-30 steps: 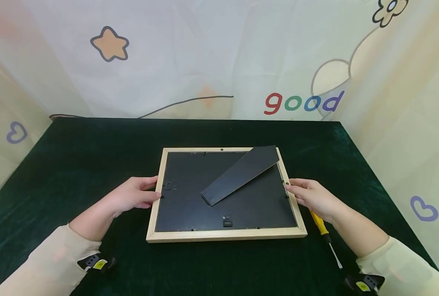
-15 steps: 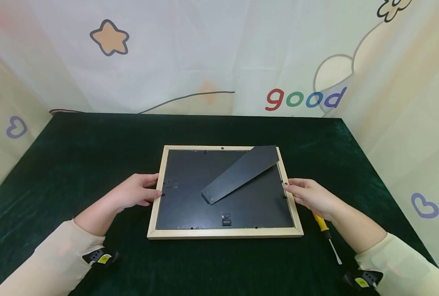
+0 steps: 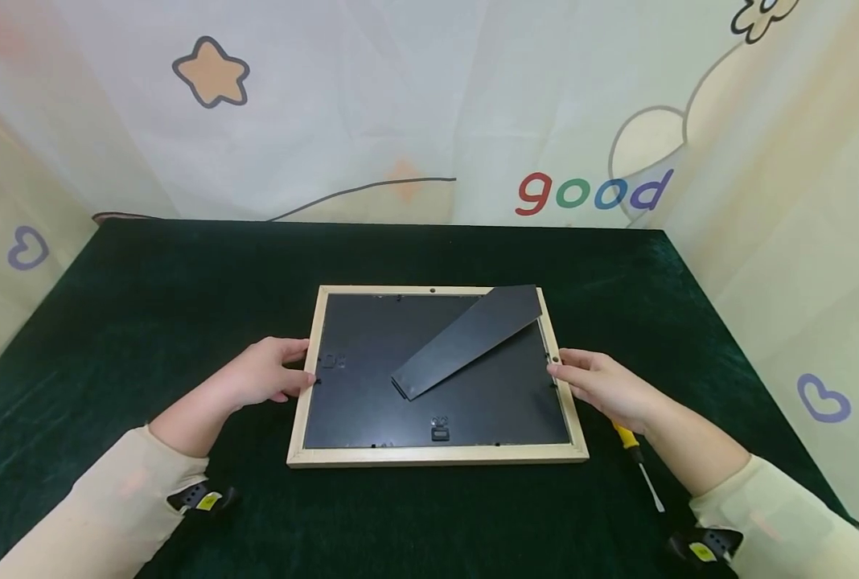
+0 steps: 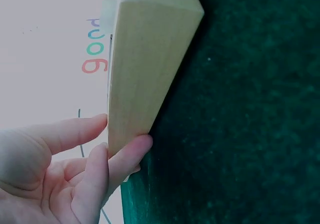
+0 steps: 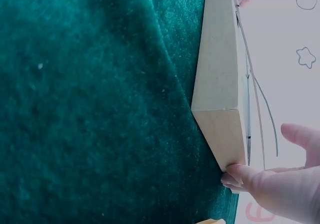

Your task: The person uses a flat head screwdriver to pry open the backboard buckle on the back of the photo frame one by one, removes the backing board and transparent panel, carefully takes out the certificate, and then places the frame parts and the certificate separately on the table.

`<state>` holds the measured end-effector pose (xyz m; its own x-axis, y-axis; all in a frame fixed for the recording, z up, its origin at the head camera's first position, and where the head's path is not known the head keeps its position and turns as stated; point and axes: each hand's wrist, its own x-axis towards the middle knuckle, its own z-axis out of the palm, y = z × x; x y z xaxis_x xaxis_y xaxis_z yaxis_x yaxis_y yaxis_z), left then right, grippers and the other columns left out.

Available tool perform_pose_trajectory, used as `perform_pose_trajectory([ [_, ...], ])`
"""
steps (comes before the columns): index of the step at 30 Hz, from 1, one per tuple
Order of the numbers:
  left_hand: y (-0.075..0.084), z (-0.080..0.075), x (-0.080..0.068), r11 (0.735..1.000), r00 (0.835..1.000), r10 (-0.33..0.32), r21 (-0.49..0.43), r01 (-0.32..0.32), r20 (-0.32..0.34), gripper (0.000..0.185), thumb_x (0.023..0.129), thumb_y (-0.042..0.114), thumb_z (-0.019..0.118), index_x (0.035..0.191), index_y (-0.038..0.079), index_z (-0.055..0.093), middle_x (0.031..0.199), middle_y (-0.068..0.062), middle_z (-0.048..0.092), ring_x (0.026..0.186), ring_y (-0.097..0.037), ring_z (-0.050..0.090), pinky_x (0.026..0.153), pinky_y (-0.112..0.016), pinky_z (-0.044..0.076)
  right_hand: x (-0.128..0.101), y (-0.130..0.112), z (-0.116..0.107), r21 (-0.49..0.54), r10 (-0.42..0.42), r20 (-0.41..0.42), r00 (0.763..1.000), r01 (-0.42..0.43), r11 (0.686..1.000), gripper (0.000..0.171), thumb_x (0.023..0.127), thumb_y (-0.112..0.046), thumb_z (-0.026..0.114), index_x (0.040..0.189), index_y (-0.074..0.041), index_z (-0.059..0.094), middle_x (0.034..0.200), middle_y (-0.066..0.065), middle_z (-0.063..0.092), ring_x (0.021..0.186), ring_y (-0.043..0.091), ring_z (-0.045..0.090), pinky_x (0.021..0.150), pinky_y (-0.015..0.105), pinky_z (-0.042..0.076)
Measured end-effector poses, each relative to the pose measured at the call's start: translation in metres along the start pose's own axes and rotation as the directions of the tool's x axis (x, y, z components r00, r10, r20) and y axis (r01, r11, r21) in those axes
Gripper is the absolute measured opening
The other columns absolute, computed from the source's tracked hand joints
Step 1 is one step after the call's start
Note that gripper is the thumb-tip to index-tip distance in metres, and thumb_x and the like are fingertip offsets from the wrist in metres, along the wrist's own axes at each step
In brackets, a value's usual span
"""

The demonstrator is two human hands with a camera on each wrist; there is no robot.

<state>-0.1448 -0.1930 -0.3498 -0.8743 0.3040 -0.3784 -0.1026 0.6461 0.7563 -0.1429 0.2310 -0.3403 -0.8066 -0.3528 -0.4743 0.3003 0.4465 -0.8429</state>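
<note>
A picture frame [image 3: 437, 456] with light wooden edges lies face down, its black backing board [image 3: 371, 346] upward. Slanting across that board is a black easel stand [image 3: 469, 342], its wide end over the far right corner. My left hand [image 3: 273, 374] grips the left side of the frame, thumb at the back edge and fingertips on the outer wood in the left wrist view. On the opposite side my right hand [image 3: 606, 386] holds the right edge, with fingertips against the outer wood in the right wrist view. The frame's front is hidden.
A screwdriver [image 3: 639, 462] with a yellow handle lies right of the frame, partly beneath my right forearm. Dark green velvet cloth [image 3: 205, 281] covers the table. A printed curtain [image 3: 371, 104] hangs behind and at both sides.
The frame's right side and my right hand have shifted slightly left. My left hand keeps its place on the left edge. The head view has tilted a little downward.
</note>
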Motion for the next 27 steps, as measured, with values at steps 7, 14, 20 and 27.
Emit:
perform_pose_trajectory([
  [7, -0.004, -0.001, -0.003, 0.992, 0.999, 0.053, 0.11, -0.053, 0.007, 0.064, 0.078, 0.025, 0.06, 0.131, 0.005, 0.03, 0.129, -0.016, 0.035, 0.088, -0.02, 0.058, 0.067, -0.033, 0.048, -0.004, 0.002, -0.003, -0.125, -0.039, -0.002, 0.999, 0.039, 0.991, 0.074, 0.086, -0.038, 0.045, 0.132, 0.008, 0.01, 0.136, 0.024, 0.013, 0.121, 0.033, 0.023, 0.092, 0.042, 0.026],
  [14, -0.012, 0.0, -0.022, 0.896, 0.987, 0.155, 0.425, -0.125, -0.038, 0.084, 0.072, 0.051, 0.057, 0.134, 0.004, 0.022, 0.131, -0.015, 0.032, 0.109, -0.026, 0.044, 0.081, -0.042, 0.04, -0.019, 0.006, -0.021, -0.39, -0.172, -0.12, 0.978, 0.113, 0.914, 0.065, 0.086, -0.041, 0.043, 0.129, 0.005, 0.027, 0.129, 0.023, 0.032, 0.112, 0.035, 0.038, 0.084, 0.044, 0.036],
  [20, -0.011, 0.011, -0.035, 0.75, 0.975, 0.222, 0.642, -0.157, -0.02, 0.098, 0.066, 0.068, 0.047, 0.135, 0.005, 0.019, 0.138, -0.012, 0.017, 0.122, -0.032, 0.022, 0.091, -0.048, 0.028, -0.023, 0.014, -0.027, -0.488, -0.182, -0.138, 0.974, 0.093, 0.868, 0.056, 0.087, -0.037, 0.044, 0.123, 0.005, 0.037, 0.12, 0.023, 0.042, 0.102, 0.032, 0.048, 0.079, 0.041, 0.042],
  [27, -0.008, 0.021, -0.037, 0.701, 0.977, 0.214, 0.699, -0.138, -0.021, 0.106, 0.061, 0.076, 0.041, 0.136, 0.006, 0.014, 0.14, -0.009, 0.009, 0.124, -0.034, 0.014, 0.09, -0.054, 0.023, -0.029, 0.019, -0.031, -0.663, -0.204, -0.185, 0.961, 0.031, 0.748, 0.05, 0.083, -0.027, 0.054, 0.117, 0.007, 0.043, 0.109, 0.023, 0.048, 0.086, 0.028, 0.051, 0.067, 0.036, 0.047],
])
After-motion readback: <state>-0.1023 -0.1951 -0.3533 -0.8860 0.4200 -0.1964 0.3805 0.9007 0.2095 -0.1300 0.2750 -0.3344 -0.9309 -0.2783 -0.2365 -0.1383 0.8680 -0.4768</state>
